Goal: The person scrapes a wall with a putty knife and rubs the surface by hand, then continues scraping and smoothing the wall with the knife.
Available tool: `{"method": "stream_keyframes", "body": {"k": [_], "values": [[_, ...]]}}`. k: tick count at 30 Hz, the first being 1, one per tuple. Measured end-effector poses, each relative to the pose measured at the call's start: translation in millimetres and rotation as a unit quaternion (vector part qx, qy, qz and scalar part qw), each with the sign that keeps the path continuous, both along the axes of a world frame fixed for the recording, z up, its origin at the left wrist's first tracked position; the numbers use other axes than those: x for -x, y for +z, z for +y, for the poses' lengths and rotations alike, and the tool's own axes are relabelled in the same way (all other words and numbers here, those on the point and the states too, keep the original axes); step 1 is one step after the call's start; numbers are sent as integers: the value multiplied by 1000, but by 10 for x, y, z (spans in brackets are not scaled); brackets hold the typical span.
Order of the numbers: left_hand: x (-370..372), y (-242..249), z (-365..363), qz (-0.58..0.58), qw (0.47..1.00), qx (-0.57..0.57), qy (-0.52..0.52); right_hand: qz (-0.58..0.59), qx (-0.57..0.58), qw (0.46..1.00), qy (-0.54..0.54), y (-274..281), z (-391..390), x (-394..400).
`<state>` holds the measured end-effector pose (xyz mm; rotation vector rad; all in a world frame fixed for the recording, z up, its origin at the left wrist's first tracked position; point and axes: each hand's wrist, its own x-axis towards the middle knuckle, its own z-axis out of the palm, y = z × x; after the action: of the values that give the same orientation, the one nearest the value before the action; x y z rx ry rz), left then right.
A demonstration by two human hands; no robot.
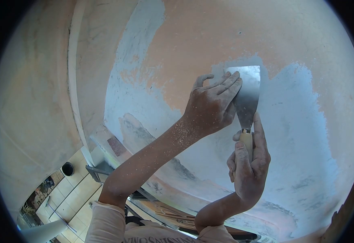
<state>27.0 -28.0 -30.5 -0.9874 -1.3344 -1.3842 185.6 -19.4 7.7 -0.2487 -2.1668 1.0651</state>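
My right hand [250, 166] is wrapped round the pale handle of a putty knife [248, 87], its index finger stretched up along the handle toward the blade. The wide metal blade points up, over a wall surface [185, 52] with peach-coloured and whitish-blue patches. My left hand [215, 99] has its fingers spread, with the fingertips on the left side of the blade. White dust covers both hands and the left forearm. What the blade's far face touches is hidden.
A pale vertical strip [74, 73] runs down the wall at the left. Below left are a tiled floor [75, 198], a black round container [68, 169] and a plant. A dark-edged board [177, 214] lies low in the middle, near my torso.
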Motion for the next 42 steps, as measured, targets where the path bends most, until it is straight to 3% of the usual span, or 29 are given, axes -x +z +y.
{"method": "stream_keyframes", "body": {"k": [19, 22, 25, 28, 31, 35, 39, 42], "values": [[-28, -34, -2, -19, 1000, 8, -17, 3, -79, 997, -3, -83, 47, -52], [60, -22, -4, 6, 1000, 2, -7, -18, -20, 1000, 3, -18, 19, -6], [45, 27, -53, -17, 1000, 2, -5, 7, -76, 997, -2, -92, 29, 76], [36, -77, -19, 6, 1000, 26, -3, -13, -12, 1000, -5, -98, 2, -22], [176, 40, -80, 12, 999, 12, 51, 19, -35, 999, 25, -129, 7, 192], [7, -102, -132, 16, 997, 68, 15, 32, -3, 999, 30, -313, -35, 26], [215, 70, -157, 27, 998, 41, 42, 64, 36, 996, 49, -311, -4, 297], [273, 64, -221, 42, 996, 74, -15, 95, 113, 987, 70, -318, 9, 319]]}}
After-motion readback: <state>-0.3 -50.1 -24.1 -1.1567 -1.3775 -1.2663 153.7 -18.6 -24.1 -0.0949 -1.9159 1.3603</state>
